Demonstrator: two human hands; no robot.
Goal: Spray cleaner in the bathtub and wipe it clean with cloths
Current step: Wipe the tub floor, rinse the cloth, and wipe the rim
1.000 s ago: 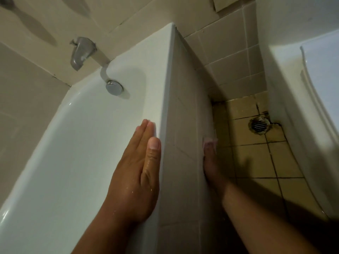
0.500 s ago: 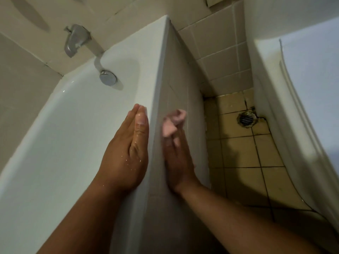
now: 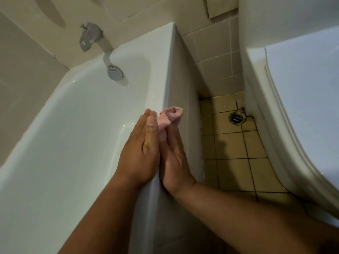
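Observation:
The white bathtub (image 3: 77, 136) fills the left of the head view, its narrow rim running up the middle. My left hand (image 3: 141, 149) lies flat, fingers together, against the inner side of the rim and holds nothing; water drops sit on its back. My right hand (image 3: 172, 158) presses a small pink cloth (image 3: 170, 116) against the tiled outer side of the tub just below the rim; the bunched cloth sticks out beyond its fingertips. The two hands face each other across the rim. No spray bottle is in view.
A grey spout (image 3: 89, 35) sticks out of the end wall, with a round chrome overflow cap (image 3: 115, 72) below it. Right of the tub is a yellow tiled floor with a drain grate (image 3: 237, 118). A white toilet (image 3: 302, 99) stands at the right edge.
My right hand has risen from low on the tub's tiled side to just under the rim, bringing the pink cloth up with it. My left hand has stayed flat on the rim's inner side.

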